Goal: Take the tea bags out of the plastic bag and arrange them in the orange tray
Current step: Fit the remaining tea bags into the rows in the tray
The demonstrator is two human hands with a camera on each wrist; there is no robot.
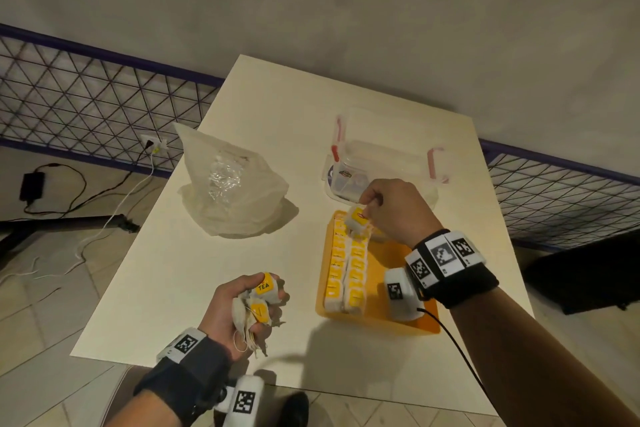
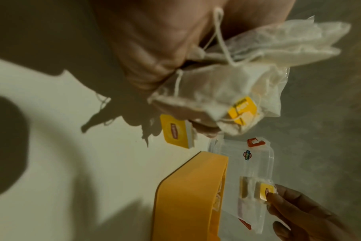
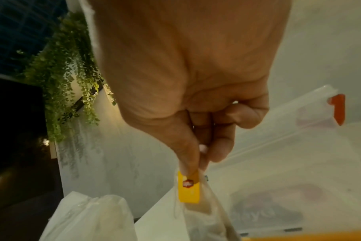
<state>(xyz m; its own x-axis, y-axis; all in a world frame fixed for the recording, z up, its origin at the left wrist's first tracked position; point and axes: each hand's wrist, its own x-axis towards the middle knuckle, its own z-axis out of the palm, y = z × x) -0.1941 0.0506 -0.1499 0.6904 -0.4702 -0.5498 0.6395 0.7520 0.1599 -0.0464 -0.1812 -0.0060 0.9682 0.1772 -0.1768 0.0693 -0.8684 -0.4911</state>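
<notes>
My left hand [image 1: 242,308] grips a bunch of tea bags [image 1: 258,312] with yellow tags above the table's near left part; the bunch [image 2: 233,101] shows close in the left wrist view. My right hand [image 1: 391,208] pinches one tea bag [image 1: 358,224] by its yellow tag [image 3: 189,187] just over the far end of the orange tray [image 1: 388,322]. Two rows of tea bags [image 1: 346,274] stand along the tray's left side. The crumpled plastic bag [image 1: 232,187] lies on the table, left of the tray.
A clear plastic container [image 1: 384,163] with red clips stands behind the tray. The cream table [image 1: 194,270] ends at a near edge by my wrists. Cables [image 1: 86,198] and a wire fence [image 1: 86,97] lie on the floor to the left.
</notes>
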